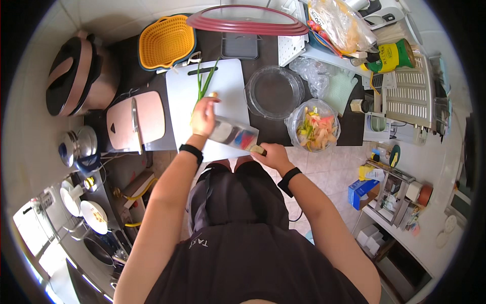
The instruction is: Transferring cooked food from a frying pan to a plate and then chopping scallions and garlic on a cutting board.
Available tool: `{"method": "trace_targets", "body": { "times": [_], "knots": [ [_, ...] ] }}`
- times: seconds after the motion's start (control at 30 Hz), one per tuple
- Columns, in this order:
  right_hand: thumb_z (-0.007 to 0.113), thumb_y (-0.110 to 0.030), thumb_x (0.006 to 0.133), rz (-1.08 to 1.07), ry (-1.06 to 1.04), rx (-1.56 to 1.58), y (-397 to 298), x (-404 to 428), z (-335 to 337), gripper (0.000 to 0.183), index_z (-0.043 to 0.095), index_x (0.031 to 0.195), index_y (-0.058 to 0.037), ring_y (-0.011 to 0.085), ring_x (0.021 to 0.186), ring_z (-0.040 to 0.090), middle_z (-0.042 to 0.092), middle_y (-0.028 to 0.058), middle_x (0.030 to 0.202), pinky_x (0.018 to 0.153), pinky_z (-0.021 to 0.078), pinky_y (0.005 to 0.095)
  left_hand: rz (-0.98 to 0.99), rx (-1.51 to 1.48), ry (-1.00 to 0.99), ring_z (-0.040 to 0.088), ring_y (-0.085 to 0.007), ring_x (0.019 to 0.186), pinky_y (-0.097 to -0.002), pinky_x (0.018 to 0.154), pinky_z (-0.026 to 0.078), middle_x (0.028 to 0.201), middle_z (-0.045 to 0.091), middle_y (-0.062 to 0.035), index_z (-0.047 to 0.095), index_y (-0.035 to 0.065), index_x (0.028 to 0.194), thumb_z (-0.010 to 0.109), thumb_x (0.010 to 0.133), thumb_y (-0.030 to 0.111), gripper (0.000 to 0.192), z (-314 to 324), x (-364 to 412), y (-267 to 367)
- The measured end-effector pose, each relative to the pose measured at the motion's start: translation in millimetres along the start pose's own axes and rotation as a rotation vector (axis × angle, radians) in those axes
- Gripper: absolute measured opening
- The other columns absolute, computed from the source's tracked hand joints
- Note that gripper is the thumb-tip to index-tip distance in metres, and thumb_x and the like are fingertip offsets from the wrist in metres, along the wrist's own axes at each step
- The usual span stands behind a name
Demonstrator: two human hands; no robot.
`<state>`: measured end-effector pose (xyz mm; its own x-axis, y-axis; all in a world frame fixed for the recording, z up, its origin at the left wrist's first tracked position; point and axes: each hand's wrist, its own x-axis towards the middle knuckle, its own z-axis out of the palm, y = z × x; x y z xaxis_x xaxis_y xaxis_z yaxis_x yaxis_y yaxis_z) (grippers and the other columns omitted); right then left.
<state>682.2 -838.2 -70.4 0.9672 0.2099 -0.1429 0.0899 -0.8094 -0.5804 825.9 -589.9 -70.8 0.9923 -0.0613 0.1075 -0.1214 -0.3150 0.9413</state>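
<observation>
My right hand (275,155) grips the handle of a cleaver (233,135), whose broad shiny blade points left above a white cutting board (231,87). My left hand (203,117) is over the board beside the blade's far end, its fingers partly curled. Green onion stalks (206,85) run from the board's handle slot down to this hand, which hides their lower part. A small pale yellowish piece (213,94) shows at the fingertips. Whether the left hand grips the stalks or only rests over them is not visible.
Left of the board, a knife (134,117) lies on a pink cutting board (152,114). To the right are a round clear dish (275,91) and a plastic-lined bowl of peelings (317,127). A yellow basket (167,41) and a red-rimmed lid (246,19) stand behind.
</observation>
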Motion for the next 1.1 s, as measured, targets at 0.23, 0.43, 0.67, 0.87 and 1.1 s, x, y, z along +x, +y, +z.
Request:
{"method": "trace_targets", "body": {
  "times": [0.23, 0.43, 0.67, 0.87, 1.1],
  "knots": [
    [0.058, -0.045, 0.091, 0.362, -0.282, 0.556, -3.4, -5.0, -16.4, 0.051, 0.056, 0.068, 0.0005, 0.0184, 0.054, 0.044, 0.049, 0.0101, 0.057, 0.054, 0.0392, 0.0354, -0.453, 0.359, -0.194, 0.065, -0.028, 0.088, -0.0356, 0.078, 0.051, 0.095, 0.068, -0.0111, 0.064, 0.0074, 0.105, 0.061, 0.085, 0.024, 0.026, -33.1, -47.5, -25.9],
    [0.06, -0.046, 0.09, 0.263, -0.172, 0.394, -9.8, -7.3, -20.6, 0.05, 0.056, 0.071, 0.0001, 0.0246, 0.055, 0.05, 0.054, 0.0125, 0.06, 0.055, 0.0409, 0.0376, -0.371, 0.605, -0.273, 0.064, -0.0297, 0.09, -0.0403, 0.078, 0.052, 0.103, 0.063, -0.0098, 0.062, 0.0118, 0.102, 0.07, 0.077, 0.024, 0.029, 4.9, -65.1, -13.9],
    [0.062, -0.042, 0.086, 0.071, -0.109, 0.039, -7.2, 3.7, -5.8, 0.039, 0.056, 0.088, -0.0033, 0.0377, 0.069, 0.063, 0.064, 0.0182, 0.071, 0.059, 0.0478, 0.047, -0.307, 0.665, -0.277, 0.065, -0.0334, 0.082, -0.0435, 0.072, 0.053, 0.092, 0.066, -0.0121, 0.06, 0.0092, 0.091, 0.066, 0.078, 0.028, 0.024, -23.2, -91.8, -6.7],
    [0.063, -0.032, 0.085, -0.014, -0.219, -0.218, 5.8, 15.6, 15.9, 0.041, 0.044, 0.11, -0.0054, 0.0353, 0.072, 0.064, 0.064, 0.0156, 0.079, 0.061, 0.0512, 0.0454, -0.701, -0.114, -0.197, 0.062, -0.0067, 0.074, -0.0228, 0.048, 0.052, 0.089, 0.067, -0.0031, 0.064, 0.0047, 0.11, 0.074, 0.083, 0.023, 0.034, -46.8, -107.0, 15.2],
    [0.072, -0.033, 0.076, -0.169, -0.03, -0.402, -19.7, 40.3, 6.8, 0.034, 0.058, 0.094, -0.0085, 0.0256, 0.084, 0.059, 0.058, 0.0089, 0.089, 0.065, 0.0487, 0.039, -0.497, -0.368, -0.194, 0.062, -0.0065, 0.075, -0.021, 0.048, 0.052, 0.097, 0.065, -0.002, 0.067, 0.0075, 0.11, 0.069, 0.085, 0.008, 0.025, -59.6, -94.1, 96.9]
  ]
}}
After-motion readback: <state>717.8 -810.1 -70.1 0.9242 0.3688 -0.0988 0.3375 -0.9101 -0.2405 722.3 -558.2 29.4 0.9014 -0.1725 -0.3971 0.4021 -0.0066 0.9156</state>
